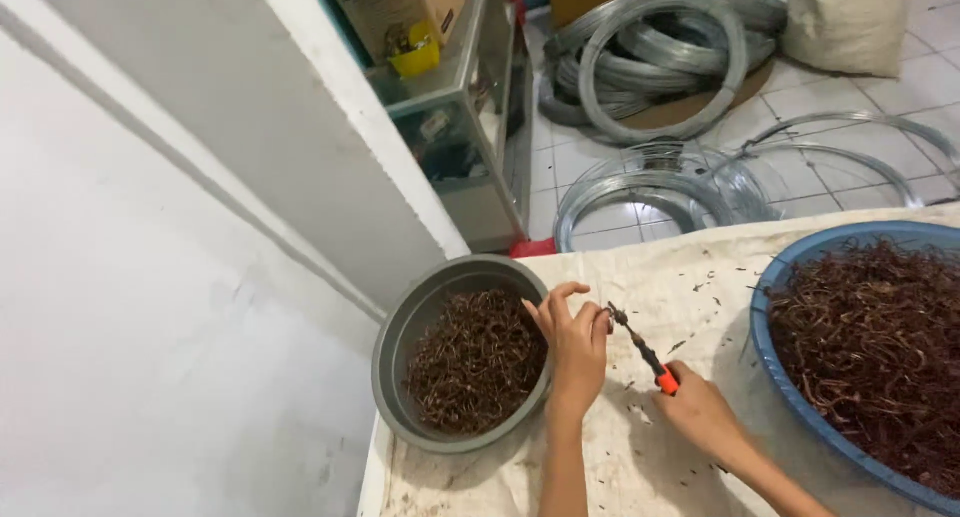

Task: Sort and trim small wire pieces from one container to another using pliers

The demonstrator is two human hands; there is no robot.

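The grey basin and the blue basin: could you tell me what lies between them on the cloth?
In the head view, both hands: the left hand beside the grey basin, the right hand holding an orange-handled tool, nearer the blue basin.

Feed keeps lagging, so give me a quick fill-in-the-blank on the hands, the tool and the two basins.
1. The right hand holds a tool with an ____ handle.
2. The left hand rests beside the ____ basin.
3. The blue basin lies to the person's ____.
4. Coils of ____ lie on the floor.

Missing: orange; grey; right; wire
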